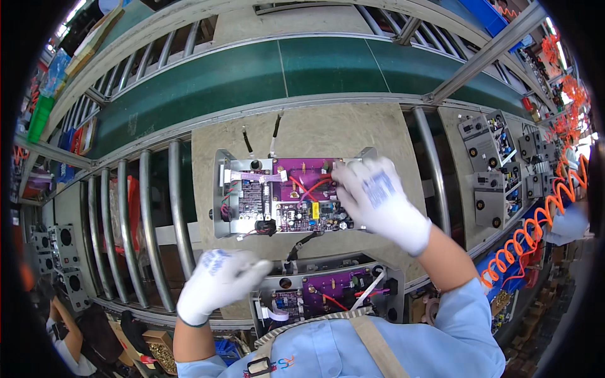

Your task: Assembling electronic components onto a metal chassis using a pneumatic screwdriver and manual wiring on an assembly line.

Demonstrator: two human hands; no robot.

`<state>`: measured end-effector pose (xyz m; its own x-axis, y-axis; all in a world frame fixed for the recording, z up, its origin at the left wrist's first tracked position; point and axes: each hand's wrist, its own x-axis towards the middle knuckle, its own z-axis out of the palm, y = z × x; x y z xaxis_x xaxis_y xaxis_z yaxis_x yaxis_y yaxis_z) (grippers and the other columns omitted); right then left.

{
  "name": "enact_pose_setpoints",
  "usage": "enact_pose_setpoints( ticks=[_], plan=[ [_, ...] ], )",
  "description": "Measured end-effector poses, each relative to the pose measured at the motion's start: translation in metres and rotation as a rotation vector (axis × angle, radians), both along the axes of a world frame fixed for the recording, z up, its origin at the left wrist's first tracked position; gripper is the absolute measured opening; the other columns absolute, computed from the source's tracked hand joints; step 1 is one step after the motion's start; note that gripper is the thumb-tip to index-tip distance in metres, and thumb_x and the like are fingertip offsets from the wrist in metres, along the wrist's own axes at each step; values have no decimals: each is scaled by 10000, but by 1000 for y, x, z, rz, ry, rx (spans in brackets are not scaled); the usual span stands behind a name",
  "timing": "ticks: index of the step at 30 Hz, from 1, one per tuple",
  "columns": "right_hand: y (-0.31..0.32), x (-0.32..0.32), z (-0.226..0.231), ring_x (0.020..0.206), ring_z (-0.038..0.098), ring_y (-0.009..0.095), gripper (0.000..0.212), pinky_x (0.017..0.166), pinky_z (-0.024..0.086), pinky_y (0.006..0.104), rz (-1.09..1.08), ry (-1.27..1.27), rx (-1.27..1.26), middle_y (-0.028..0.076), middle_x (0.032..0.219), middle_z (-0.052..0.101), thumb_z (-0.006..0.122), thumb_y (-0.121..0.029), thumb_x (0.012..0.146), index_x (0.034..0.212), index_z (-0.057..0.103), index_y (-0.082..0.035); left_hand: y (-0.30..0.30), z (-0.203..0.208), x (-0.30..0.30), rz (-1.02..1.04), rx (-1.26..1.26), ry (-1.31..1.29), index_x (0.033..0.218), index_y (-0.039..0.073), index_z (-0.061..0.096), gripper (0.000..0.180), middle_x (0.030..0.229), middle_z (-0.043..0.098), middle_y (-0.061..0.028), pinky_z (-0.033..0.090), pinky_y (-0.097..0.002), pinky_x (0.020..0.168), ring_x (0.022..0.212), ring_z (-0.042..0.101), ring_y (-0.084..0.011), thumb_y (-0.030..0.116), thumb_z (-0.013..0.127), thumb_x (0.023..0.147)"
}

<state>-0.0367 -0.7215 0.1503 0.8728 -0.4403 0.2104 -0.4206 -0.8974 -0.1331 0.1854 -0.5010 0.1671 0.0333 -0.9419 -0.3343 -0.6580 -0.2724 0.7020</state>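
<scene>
In the head view, the person's right hand (381,198), in a white glove, reaches over the right end of an open metal chassis (222,162), thumb and fingertips drawn close together at the ends of crossed red wires (304,189); whether they pinch a wire cannot be told. Under and just left of those fingertips lies the purple circuit board (283,165), fixed inside the chassis, and farther left a lilac ribbon cable (258,177) runs across. The left hand (222,283), gloved alike, hangs nearer the body, below the chassis's left end, its fingers partly curled in a narrow grip; whether anything is inside cannot be told. Just right of it sits a second chassis (395,277), also with a purple board. Metal rollers (148,214) lie left of this hand; well right of the right hand hangs an orange coiled hose (535,222).
</scene>
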Motion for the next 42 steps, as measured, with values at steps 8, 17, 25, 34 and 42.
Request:
enact_pose_setpoints(
  ticks=[8, 17, 25, 34, 42],
  plan=[
    [-11, 14, -8, 821, 633, 309, 105, 763, 449, 459, 241, -114, 5, 66, 844, 653, 669, -137, 769, 872, 663, -117, -83, -39, -52, 150, -477, -493, 1074, 60, 668, 274, 774, 660, -142, 530, -426, 616, 670, 670, -327, 282, 634, 915],
    [-27, -23, 26, 921, 671, 283, 229, 818, 503, 438, 231, -209, 109, 82, 961, 697, 704, -182, 794, 1012, 684, -114, -141, -51, -69, 151, -574, 167, 1110, 48, 692, 213, 1038, 699, -158, 538, -378, 840, 985, 669, -344, 100, 608, 921],
    [-54, -13, 20, 841, 674, 279, 180, 732, 507, 427, 327, -125, -94, 65, 853, 678, 663, -160, 797, 967, 663, -99, -166, -49, -52, 16, -318, 301, 1085, 25, 669, 184, 874, 657, -118, 505, -323, 719, 811, 655, -205, 137, 608, 953],
    [-39, -14, 7, 1055, 606, 331, 372, 916, 454, 442, 74, -127, 111, 147, 1149, 641, 723, -156, 752, 1098, 652, -40, -164, -67, -54, -49, -359, 20, 944, 36, 622, 203, 837, 661, -130, 505, -383, 729, 828, 672, -282, 220, 540, 967],
    [-10, -28, -12, 1478, 248, 387, 1024, 1179, 264, 374, -303, -17, 760, 313, 1601, 126, 648, -50, 813, 1551, -56, 37, -177, -55, -53, -288, -291, -260, 1019, 36, 592, 221, 780, 702, -111, 545, -419, 670, 797, 718, -281, 221, 537, 913]
  ],
)
